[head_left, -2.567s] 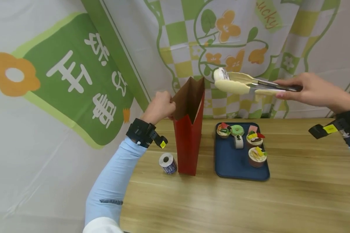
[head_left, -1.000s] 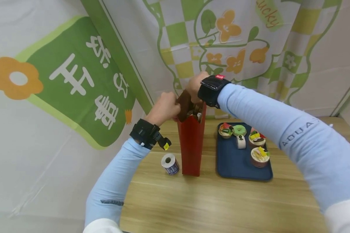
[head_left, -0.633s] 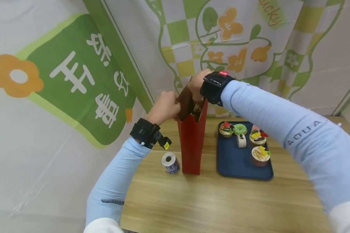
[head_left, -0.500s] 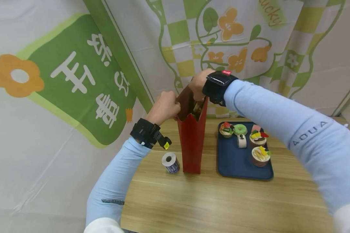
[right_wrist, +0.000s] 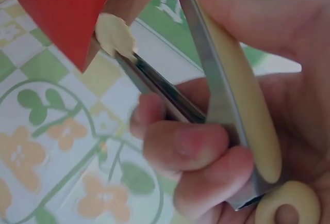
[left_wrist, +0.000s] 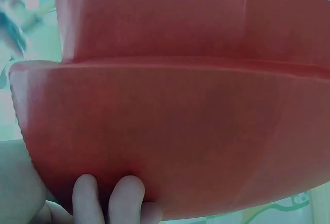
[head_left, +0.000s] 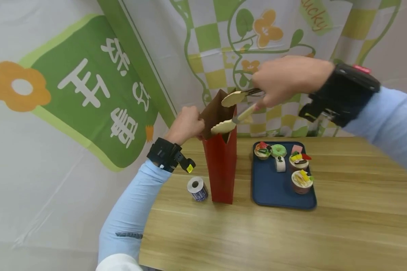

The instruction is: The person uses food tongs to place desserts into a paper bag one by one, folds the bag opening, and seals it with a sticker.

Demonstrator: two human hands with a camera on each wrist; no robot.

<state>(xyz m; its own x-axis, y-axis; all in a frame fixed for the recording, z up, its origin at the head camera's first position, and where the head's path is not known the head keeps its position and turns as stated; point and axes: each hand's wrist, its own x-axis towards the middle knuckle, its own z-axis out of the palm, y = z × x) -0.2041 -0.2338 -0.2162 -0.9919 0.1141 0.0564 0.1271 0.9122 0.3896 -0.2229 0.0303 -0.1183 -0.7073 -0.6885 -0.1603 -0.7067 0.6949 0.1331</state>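
Swinging the tongs [head_left: 225,126] sideways could snag and tip the red bag [head_left: 220,169], mid-frame, because their spread tips overlap its mouth; your right grip [head_left: 285,79] clasps the tongs, your left grip [head_left: 185,126] pinches the bag's rim.

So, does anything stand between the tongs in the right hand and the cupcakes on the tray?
Possibly the red bag: the tongs, held spread in the right hand, have their tips at its mouth, though whether they dip inside is unclear. Beyond it, nothing visible blocks the way to the cupcakes on the blue tray.
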